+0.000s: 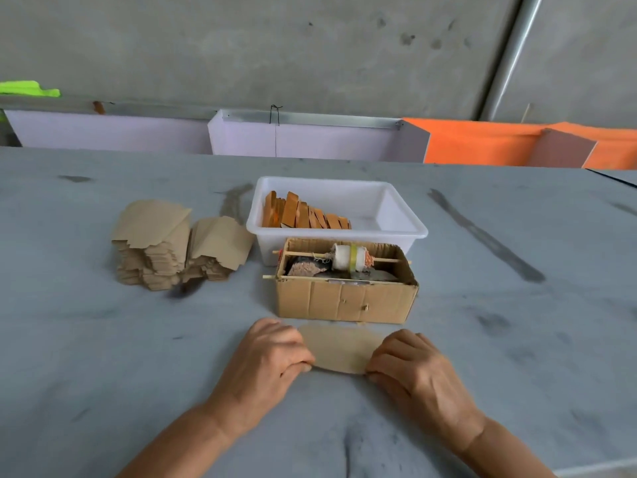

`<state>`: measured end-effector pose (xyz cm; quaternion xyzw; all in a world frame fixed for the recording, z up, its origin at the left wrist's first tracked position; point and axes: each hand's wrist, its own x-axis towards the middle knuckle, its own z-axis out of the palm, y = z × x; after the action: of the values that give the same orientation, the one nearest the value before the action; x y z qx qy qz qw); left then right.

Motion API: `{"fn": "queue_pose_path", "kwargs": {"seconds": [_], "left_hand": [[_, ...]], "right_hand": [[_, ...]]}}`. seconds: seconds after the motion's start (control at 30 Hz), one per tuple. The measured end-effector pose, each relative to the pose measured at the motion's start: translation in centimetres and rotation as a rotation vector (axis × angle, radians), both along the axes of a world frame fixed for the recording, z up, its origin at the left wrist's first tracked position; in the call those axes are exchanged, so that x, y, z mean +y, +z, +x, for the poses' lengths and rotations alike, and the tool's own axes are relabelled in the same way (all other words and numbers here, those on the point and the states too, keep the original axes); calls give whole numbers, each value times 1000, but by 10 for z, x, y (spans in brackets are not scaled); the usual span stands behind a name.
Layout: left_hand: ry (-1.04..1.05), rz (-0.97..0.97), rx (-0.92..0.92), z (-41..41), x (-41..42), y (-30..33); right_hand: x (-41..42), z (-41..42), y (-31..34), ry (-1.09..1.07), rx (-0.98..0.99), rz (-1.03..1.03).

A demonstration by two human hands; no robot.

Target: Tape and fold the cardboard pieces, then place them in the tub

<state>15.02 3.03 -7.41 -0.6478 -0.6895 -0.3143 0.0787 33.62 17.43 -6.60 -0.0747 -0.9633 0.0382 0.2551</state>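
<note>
A plain tan cardboard piece [339, 348], flat with rounded edges, is held on the grey table [103, 339] just before the cardboard box [344, 300]. Its left end is pinched by the left hand [265, 360], its right end by the right hand [413, 367], fingers curled. Orange-faced folded pieces [303, 212] stand in the white tub [396, 215]. No legible writing is seen.

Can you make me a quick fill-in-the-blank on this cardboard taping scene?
1. Both hands hold a cardboard piece on the ____.
2. The folded orange pieces stand in the white ____.
3. The tape roll hangs on a stick across the cardboard ____.

Missing words: table; tub; box
</note>
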Motion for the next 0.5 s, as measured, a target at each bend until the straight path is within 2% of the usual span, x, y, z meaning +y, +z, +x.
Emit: {"fn": "queue_pose_path", "kwargs": {"seconds": [0.27,0.5], "left_hand": [[64,-73,-224,4,-5,-11],[235,-209,-275,16,1,-14]], "right_hand": [[-12,6,-10,-157,11,-353],[-18,1,-12,-447,-45,-544]]}}
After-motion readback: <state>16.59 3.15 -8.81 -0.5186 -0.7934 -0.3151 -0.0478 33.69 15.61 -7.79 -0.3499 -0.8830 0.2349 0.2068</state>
